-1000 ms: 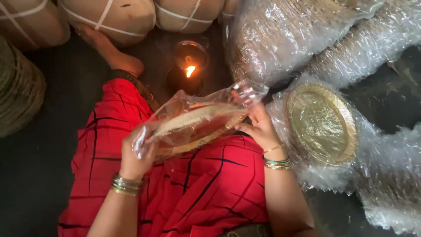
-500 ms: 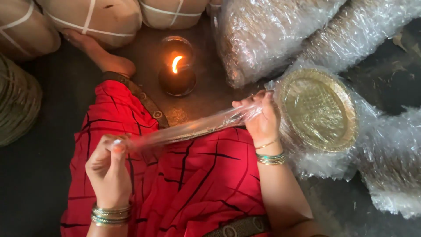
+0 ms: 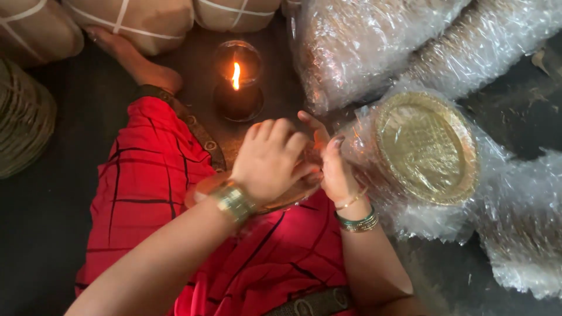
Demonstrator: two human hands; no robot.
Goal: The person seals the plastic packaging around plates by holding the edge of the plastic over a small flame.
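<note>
Both hands meet over the lap, above the red checked cloth [image 3: 146, 193]. Left hand [image 3: 272, 158] lies on top, knuckles up, fingers curled down and pressed together over a gold-coloured plate in clear wrap [image 3: 205, 190]; only a curved edge of that plate shows beneath the wrist and palm, and the rest is hidden under the hand. Right hand [image 3: 333, 169] stands edge-on just right of the left, fingers close together and pointing away, its fingertips against the left hand's; whether they pinch the wrap or the plate's rim cannot be made out, since the left hand covers the spot where they meet. Bangles ring both wrists.

Just right of the right hand, a stack of gold embossed plates [image 3: 427, 149] sits in a bag of clear plastic, its top face tilted toward the camera. Farther off and to the right lie more plastic-wrapped bundles [image 3: 374, 47], their contents blurred by the crinkled film and cut off by the frame. Beyond the hands, a candle in a glass [image 3: 237, 82] burns on the dark floor [image 3: 35, 222]. A bare foot [image 3: 132, 55] shows at far left beside tied brown parcels [image 3: 134, 17], cropped at the top. A coil of rope-like material [image 3: 23, 123] sits at the left edge, partly out of view.
</note>
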